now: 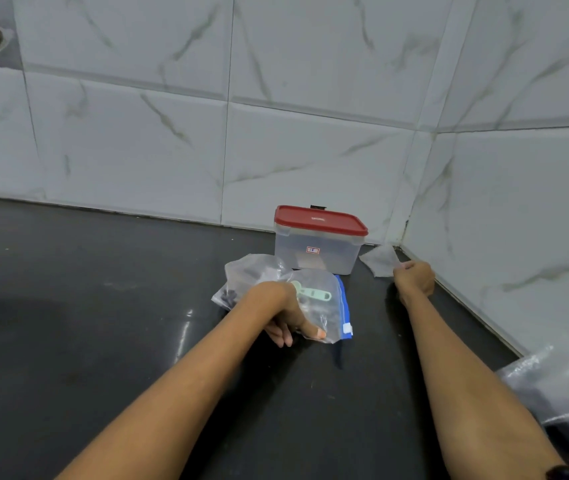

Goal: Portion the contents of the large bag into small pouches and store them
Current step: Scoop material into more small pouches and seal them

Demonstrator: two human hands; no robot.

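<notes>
Clear plastic large bag [314, 299]: crumpled on the dark counter [103, 323] just in front of the box, with a blue zip strip along its right edge; small dark pieces show through the film at its left side.
Pale green plastic scoop [310, 292]: lies inside the large bag, handle pointing right.
Left hand [281, 313]: rests on the large bag, fingers [314, 329] curled and pinching the film at its near edge.
Small clear pouch [380, 259]: flat, near the corner of the walls, to the right of the box.
Right hand [414, 277]: fingers closed on the near right edge of the small clear pouch.
Translucent plastic box with a red lid [319, 239]: stands upright behind the large bag, close to the wall, lid on.
Crinkled clear plastic [560, 379]: at the lower right edge of view, beside the right forearm; contents unclear.
White marbled tile walls [276, 116]: meet in a corner behind the small pouch.
</notes>
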